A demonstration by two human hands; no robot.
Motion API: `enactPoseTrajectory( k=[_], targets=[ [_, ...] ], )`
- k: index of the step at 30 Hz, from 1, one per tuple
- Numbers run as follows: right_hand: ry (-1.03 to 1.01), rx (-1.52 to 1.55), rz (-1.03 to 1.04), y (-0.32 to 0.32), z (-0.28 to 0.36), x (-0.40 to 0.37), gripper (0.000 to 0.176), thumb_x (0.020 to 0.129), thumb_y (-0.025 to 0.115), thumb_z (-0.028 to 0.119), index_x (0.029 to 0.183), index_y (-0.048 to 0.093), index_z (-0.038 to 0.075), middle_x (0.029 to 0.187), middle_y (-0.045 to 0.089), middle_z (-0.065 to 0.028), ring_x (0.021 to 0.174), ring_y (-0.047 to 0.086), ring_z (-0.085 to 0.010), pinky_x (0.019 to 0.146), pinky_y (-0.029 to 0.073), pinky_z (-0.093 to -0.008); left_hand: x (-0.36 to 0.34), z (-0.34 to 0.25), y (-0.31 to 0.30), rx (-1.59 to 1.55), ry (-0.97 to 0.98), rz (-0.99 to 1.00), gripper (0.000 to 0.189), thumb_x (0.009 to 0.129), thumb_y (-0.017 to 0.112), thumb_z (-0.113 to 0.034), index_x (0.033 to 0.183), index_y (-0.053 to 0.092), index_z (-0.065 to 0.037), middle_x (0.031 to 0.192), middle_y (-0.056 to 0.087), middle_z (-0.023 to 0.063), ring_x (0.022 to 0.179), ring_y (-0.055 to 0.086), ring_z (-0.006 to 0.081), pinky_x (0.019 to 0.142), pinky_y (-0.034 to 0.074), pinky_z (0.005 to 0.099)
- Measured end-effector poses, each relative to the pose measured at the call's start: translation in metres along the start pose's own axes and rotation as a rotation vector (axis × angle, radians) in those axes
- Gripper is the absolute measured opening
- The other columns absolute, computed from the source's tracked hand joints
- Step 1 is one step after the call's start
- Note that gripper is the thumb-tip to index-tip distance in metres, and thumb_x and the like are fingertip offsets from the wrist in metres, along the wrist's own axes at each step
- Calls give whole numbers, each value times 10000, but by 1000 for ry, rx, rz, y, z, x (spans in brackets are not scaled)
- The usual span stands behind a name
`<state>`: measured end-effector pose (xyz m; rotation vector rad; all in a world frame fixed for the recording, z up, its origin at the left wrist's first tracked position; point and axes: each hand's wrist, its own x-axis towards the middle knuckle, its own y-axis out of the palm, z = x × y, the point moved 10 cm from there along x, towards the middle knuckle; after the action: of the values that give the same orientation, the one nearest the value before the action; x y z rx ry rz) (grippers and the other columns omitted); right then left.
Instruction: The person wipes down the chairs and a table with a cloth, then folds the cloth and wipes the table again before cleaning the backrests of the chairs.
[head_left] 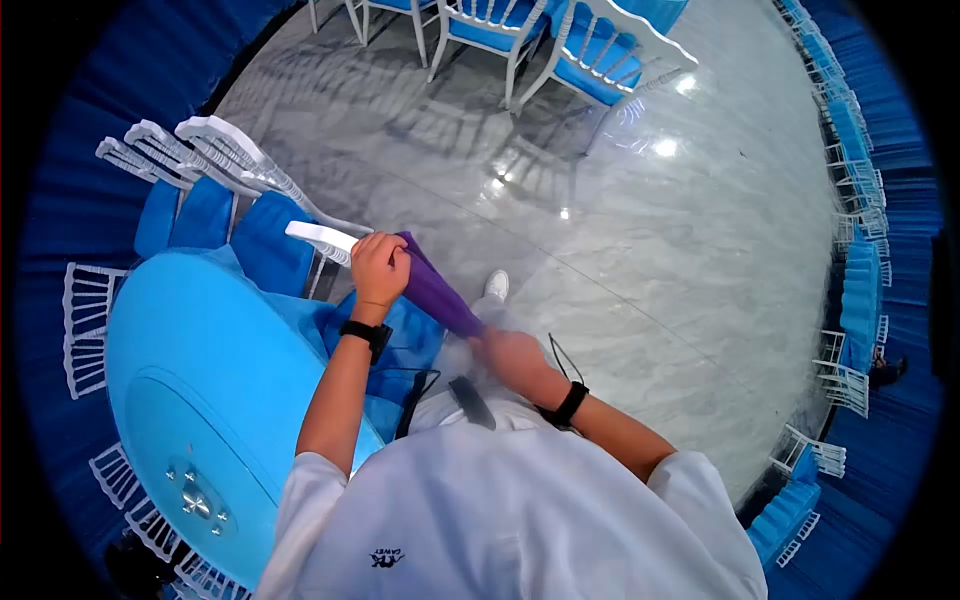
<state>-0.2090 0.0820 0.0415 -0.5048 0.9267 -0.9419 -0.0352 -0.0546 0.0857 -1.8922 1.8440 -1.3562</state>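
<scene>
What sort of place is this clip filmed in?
Likely a banquet or event hall: white slatted chairs with blue cushions, a glossy grey marble floor and a round table under a light blue cover. The left hand and right hand grip a purple fabric strip.

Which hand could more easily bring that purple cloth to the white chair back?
Left, probably. The left hand grips the purple cloth at its far end right beside the white chair back; the right hand holds the near end, closer to the body.
</scene>
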Motion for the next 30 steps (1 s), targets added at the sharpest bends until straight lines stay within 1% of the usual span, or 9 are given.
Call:
enactPoseTrajectory(
  k=[4,9,16,19,21,24,27,29,30],
  targets=[
    [-55,47,3,-2,17,46,359,978,480,355,904,551,11,739,647,-207,698,643,-396,618,501,-492,-2,8,6,11,13,31,65,738,561,-64,774,610,-41,769,620,122,740,586,343,675,446,431],
    [-252,213,-304,-11,47,73,306,960,512,308,965,530,4,810,638,-231,776,625,-424,686,497,-498,-1,8,6,-16,-27,43,47,726,565,-79,746,600,-55,739,601,113,729,576,335,692,436,432],
    [-36,325,-57,4,-11,1,381,981,464,369,1016,527,-5,902,637,-248,818,621,-435,708,483,-521,-5,11,7,17,-45,33,72,741,559,-97,772,615,-64,764,610,107,774,584,324,722,434,426],
    [54,325,83,15,0,35,447,988,431,414,1037,530,-19,953,635,-262,853,617,-443,737,480,-521,-6,12,8,35,-51,52,74,735,568,-108,774,617,-67,766,610,102,770,585,321,729,434,424],
    [-163,465,-60,-7,37,66,477,986,427,420,1057,530,-40,1003,621,-285,912,599,-461,778,475,-509,-6,12,9,49,-44,75,78,742,561,-100,782,618,-67,770,612,104,770,586,322,728,437,422],
    [-231,543,-53,-1,58,114,460,1002,382,432,1104,512,3,1107,590,-274,998,564,-438,866,457,-465,-6,25,9,27,-72,79,101,766,541,-77,815,626,-55,783,615,116,764,587,327,707,447,413],
    [-258,676,46,17,56,126,516,976,453,433,1135,506,-55,1138,579,-294,1047,564,-447,906,441,-472,-7,25,7,-13,-123,93,133,799,524,-66,858,641,-44,799,614,132,755,584,333,685,457,397],
    [-316,857,155,15,48,102,581,984,437,447,1265,449,-61,1244,544,-275,1139,542,-396,978,409,-430,-3,17,4,32,-90,63,95,784,538,-80,821,621,-52,780,606,121,760,579,337,708,441,421],
    [-313,899,260,16,42,90,648,1002,388,461,1392,350,-56,1373,466,-252,1287,442,-340,1068,338,-379,-6,21,4,41,-100,67,120,801,536,-62,845,646,-40,779,602,122,747,576,312,694,457,386]
  ],
)
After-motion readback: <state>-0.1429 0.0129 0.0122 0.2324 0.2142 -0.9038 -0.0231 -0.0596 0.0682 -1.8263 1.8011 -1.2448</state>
